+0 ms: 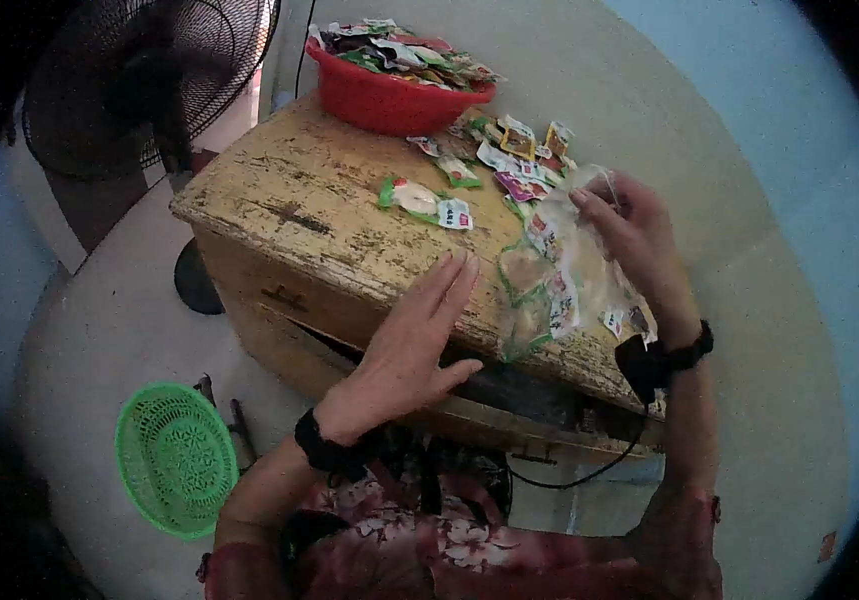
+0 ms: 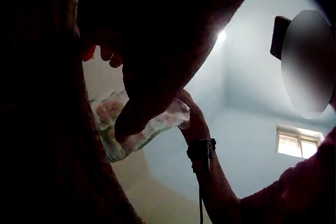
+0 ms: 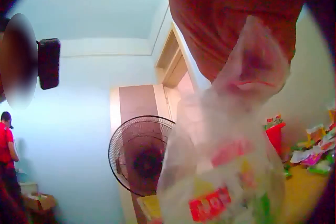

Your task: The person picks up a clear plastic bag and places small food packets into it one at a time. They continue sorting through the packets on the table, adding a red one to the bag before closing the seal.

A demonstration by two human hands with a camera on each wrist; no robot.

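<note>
My right hand (image 1: 639,235) pinches the top of a clear plastic bag (image 1: 589,255) over the right part of the worn yellow wooden table (image 1: 259,190). Packets with red labels and green edges show through the film, and in the right wrist view the bag (image 3: 220,166) hangs below the hand. My left hand (image 1: 404,345) is at the table's front edge, fingers straight and thumb spread, holding nothing. Beyond its fingertips lie small snack packets (image 1: 424,205). A loose pile of colourful packets (image 1: 524,145) sits behind the bag.
A red basin (image 1: 389,105) heaped with packets stands at the table's back. The table's front drawer (image 1: 509,390) is partly pulled out. To the left are a black fan (image 1: 149,80) and, on the floor, a green plastic basket (image 1: 177,460). A cable (image 1: 609,470) trails from my right wrist.
</note>
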